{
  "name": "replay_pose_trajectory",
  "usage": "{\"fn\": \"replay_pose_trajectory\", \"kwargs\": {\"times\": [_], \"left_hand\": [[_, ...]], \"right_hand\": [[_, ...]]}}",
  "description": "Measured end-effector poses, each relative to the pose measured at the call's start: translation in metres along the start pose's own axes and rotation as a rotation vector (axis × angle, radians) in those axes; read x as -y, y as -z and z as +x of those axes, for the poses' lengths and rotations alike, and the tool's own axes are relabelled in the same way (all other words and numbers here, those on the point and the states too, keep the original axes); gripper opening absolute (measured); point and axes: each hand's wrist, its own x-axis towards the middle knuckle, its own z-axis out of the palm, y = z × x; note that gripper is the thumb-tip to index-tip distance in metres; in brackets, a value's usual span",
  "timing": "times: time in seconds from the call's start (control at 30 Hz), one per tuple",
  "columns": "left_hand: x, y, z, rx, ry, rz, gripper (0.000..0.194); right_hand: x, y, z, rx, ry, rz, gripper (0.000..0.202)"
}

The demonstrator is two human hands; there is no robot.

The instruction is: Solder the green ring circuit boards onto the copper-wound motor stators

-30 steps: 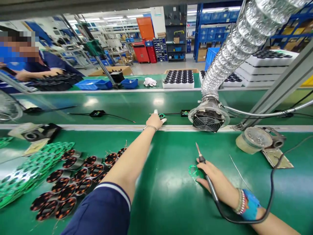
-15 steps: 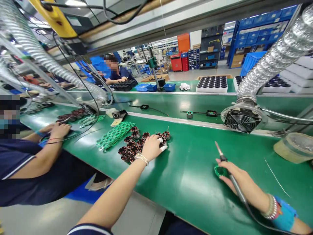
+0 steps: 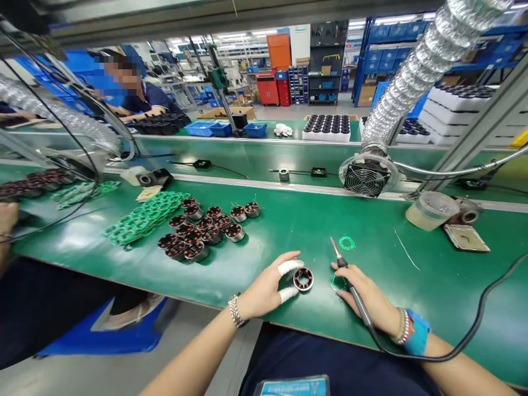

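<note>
My left hand, with white covers on two fingertips, has its thumb and index finger around a motor stator with copper windings, low at the green bench top. In my right hand is a soldering iron, its tip pointing away from me. A green ring-shaped circuit board is also between that hand's thumb and fingers. Just beyond the iron lies another green ring board. To the left stand several stators, beside a stack of green ring boards.
A fan on a foil duct stands at the bench's back edge. At right are a plastic tub, a solder-tip cleaner tray and a thin wire. The iron's cable crosses my right forearm. A co-worker's hand is far left.
My left hand has moved from the stator group toward me with one stator. The right hand still has the iron and a ring board; another ring board now shows on the bench. The view turned.
</note>
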Motion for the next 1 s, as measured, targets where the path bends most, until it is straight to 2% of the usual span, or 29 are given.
{"fn": "replay_pose_trajectory", "kwargs": {"times": [0.07, 0.1, 0.13, 0.2, 0.3, 0.43, 0.53, 0.67, 0.77, 0.87, 1.0], "left_hand": [[-0.004, -0.016, -0.006, -0.079, 0.111, -0.069, 0.070], [-0.005, -0.022, -0.007, -0.112, 0.155, -0.077, 0.077], [-0.006, -0.028, -0.006, -0.133, 0.185, -0.074, 0.077], [-0.010, -0.036, -0.002, -0.149, 0.208, -0.067, 0.065], [-0.019, -0.042, 0.006, -0.114, 0.200, -0.121, 0.047], [-0.029, -0.042, 0.010, -0.060, 0.153, -0.199, 0.041], [-0.034, -0.041, 0.008, -0.054, 0.147, -0.284, 0.045], [-0.043, -0.040, 0.007, -0.050, 0.152, -0.403, 0.048], [-0.047, -0.038, 0.009, -0.052, 0.115, -0.307, 0.046], [-0.040, -0.036, 0.010, -0.054, 0.099, -0.250, 0.044], [-0.020, -0.031, 0.011, -0.035, 0.087, -0.243, 0.044]], "right_hand": [[0.000, -0.001, -0.001, 0.006, 0.019, 0.022, 0.034], [0.000, 0.000, -0.001, 0.011, 0.028, 0.032, 0.036], [0.000, 0.000, -0.001, 0.011, 0.033, 0.041, 0.036], [0.002, 0.002, -0.001, -0.012, 0.025, 0.055, 0.035], [0.010, 0.002, 0.004, -0.091, -0.032, 0.072, 0.033], [0.022, 0.001, 0.013, -0.193, -0.059, 0.105, 0.024], [0.026, 0.000, 0.014, -0.221, -0.063, 0.159, 0.021], [0.024, -0.006, 0.009, -0.201, -0.108, 0.202, 0.026], [0.023, -0.010, 0.006, -0.160, -0.075, 0.164, 0.025], [0.021, -0.004, 0.003, -0.195, -0.096, 0.151, 0.022], [0.013, 0.020, -0.007, -0.269, -0.095, 0.143, 0.011]]}}
